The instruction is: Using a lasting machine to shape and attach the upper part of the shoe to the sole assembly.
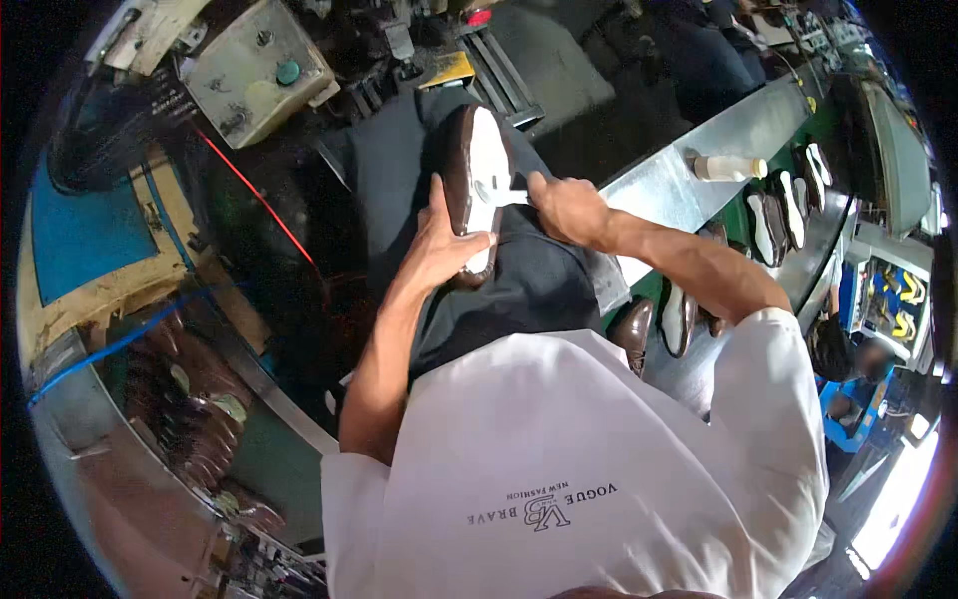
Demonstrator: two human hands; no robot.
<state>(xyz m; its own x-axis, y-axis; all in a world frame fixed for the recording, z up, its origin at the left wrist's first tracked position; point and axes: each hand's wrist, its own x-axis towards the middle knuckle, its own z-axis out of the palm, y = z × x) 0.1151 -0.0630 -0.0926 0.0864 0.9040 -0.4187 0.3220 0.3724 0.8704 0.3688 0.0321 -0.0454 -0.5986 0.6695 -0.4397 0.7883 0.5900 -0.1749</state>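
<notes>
A dark brown shoe (484, 140) lies across my lap with its white underside facing up. My left hand (439, 245) grips it from the left, thumb across the white face near the close end and fingers along the brown side. In my closed right hand (573, 211) is a pale, short-handled tool (513, 198). Its whitish end rests on the middle of the shoe's underside; glare hides whether it is a brush or a scraper. Dark trousers (544, 285) on my legs support the shoe.
On my right runs a metal bench (659, 195) with a pale bottle (728, 169) lying on it. Several shoes (776, 220) with white undersides sit beyond. A machine box (257, 72) with a green button stands far left. More brown shoes (212, 444) lie on the left rack.
</notes>
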